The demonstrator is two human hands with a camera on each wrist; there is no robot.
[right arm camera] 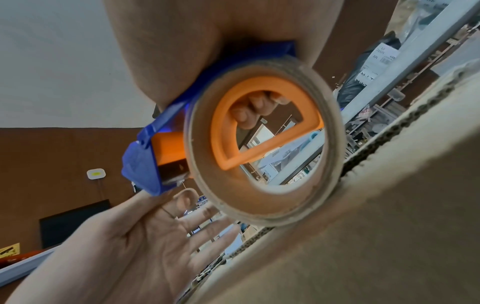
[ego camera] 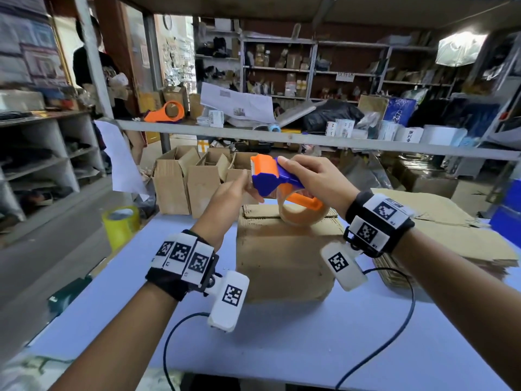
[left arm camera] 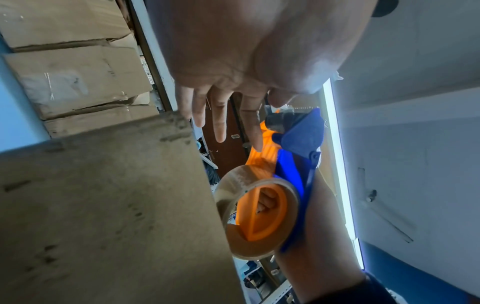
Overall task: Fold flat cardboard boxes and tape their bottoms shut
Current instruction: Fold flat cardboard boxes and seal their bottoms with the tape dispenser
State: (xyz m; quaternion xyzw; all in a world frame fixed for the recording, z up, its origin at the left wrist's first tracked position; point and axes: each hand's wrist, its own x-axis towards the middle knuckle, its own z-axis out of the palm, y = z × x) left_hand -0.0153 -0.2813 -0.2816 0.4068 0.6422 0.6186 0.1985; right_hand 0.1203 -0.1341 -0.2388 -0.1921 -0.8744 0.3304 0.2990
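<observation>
Overhead, right hand grips tape dispenser — left hand at its blade edge.

Head view looks forward and down over desk; both wrist views look up closely, sharing tape dispenser.

I see folded cardboard box upright at table centre, brown, scuffed, flap edges on top. Tape dispenser, orange-blue, above box at its 12 o'clock edge, clear tape roll just over top. Flat cardboard stack at box's 3 o'clock.
</observation>
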